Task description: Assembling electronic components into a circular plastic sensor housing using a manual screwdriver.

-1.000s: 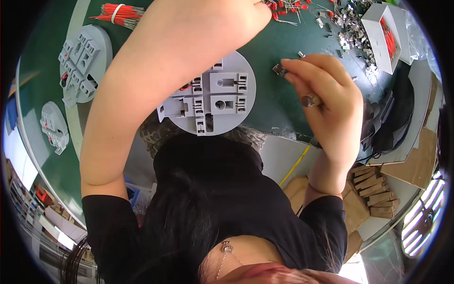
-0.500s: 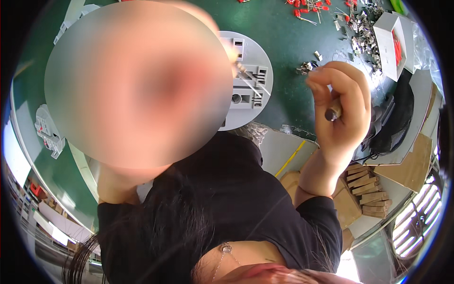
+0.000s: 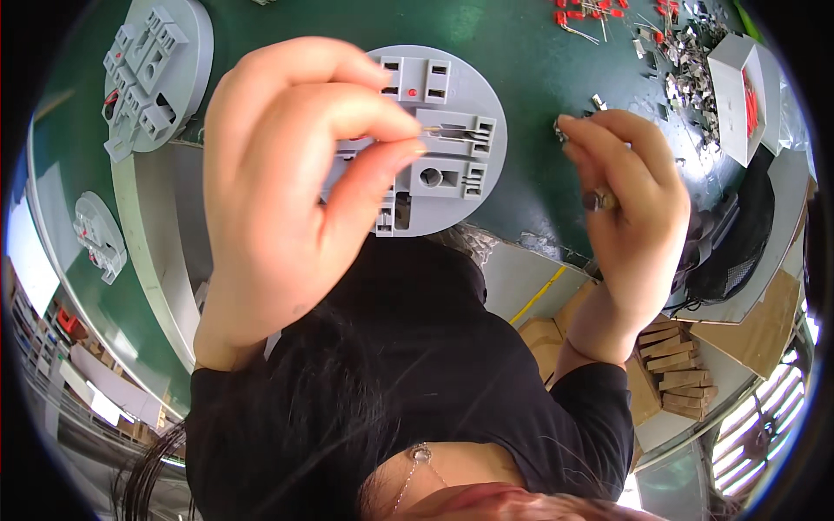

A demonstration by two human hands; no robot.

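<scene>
My left hand [image 3: 291, 165] is above a round grey plastic base [image 3: 478, 200]. Its thumb and index finger pinch a thin part with wire legs [image 3: 453, 131], which lie over a slotted block on the base. A small red dot-like piece [image 3: 413, 92] shows in the base, and the hand hides the base's left side. To the right, my right hand [image 3: 638, 191] is curled, with a dark-ended rod [image 3: 599, 201] tucked in its palm. Its thumb and index fingertips close on a small metal clip [image 3: 559, 130], mostly covered by the fingers.
Loose metal clips [image 3: 691, 87] and red two-legged parts [image 3: 595, 10] lie scattered at the far right. Beside them stands a white box [image 3: 734, 95] with red pieces inside. Another grey base [image 3: 187, 61] sits at the far left, and a smaller grey piece [image 3: 100, 234] lies nearer.
My left hand, formerly covered by a blurred patch, is now plainly visible. The wire legs have shifted slightly toward the slotted block. My right fingertips have moved slightly left, to the metal clip.
</scene>
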